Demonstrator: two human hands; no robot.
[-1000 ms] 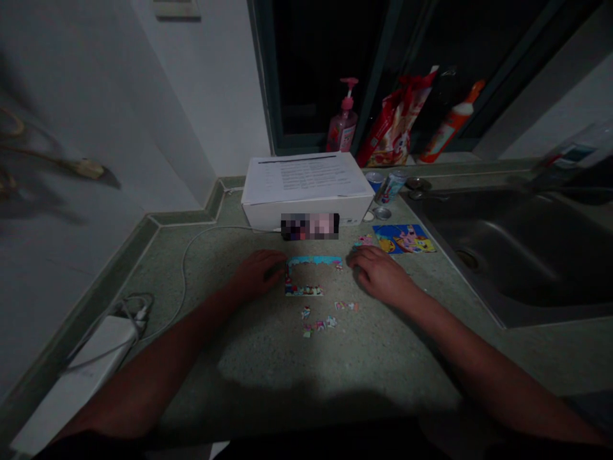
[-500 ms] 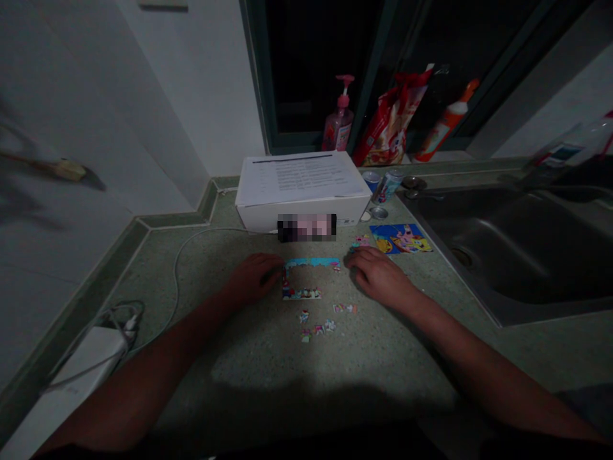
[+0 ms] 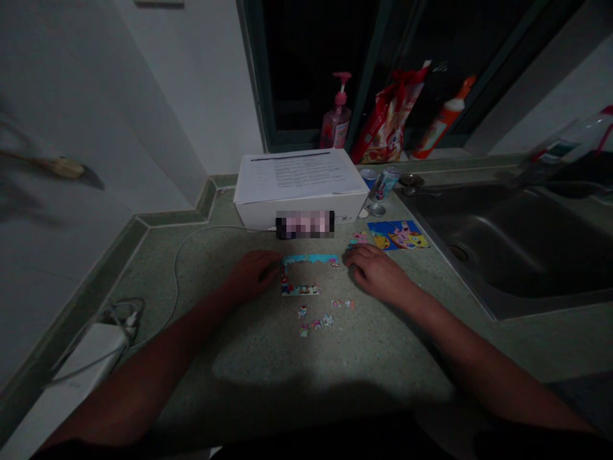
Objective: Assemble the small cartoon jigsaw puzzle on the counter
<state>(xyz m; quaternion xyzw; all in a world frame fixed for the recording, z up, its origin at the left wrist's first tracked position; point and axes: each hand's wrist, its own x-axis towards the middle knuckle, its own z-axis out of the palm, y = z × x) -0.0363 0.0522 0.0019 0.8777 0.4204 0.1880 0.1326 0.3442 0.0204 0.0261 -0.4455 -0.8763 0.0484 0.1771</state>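
A partly joined cartoon jigsaw puzzle point(image 3: 311, 259) lies on the counter, its pieces making a top strip, a left side and part of a bottom row around bare counter. My left hand point(image 3: 253, 273) rests at its left edge, fingertips by the upper left corner, thumb apart from the fingers. Just off the upper right corner, my right hand point(image 3: 374, 268) lies with bent fingers and a gap at the thumb. Nothing shows in either hand. Nearer me are several loose jigsaw pieces point(image 3: 328, 319). More colourful pieces point(image 3: 359, 237) sit beyond my right fingers, beside a blue cartoon picture card point(image 3: 400, 235).
A white box point(image 3: 301, 182) with a printed sheet on top stands behind the puzzle, a blurred-out device point(image 3: 305, 225) against its front. Cans point(image 3: 385, 183) stand to its right, near the sink point(image 3: 479, 300). A white cable point(image 3: 176, 275) runs left to a power strip point(image 3: 86, 358).
The view has shifted slightly, so everything sits a little higher and further left in the picture. Both hands and the puzzle pieces keep their places on the counter.
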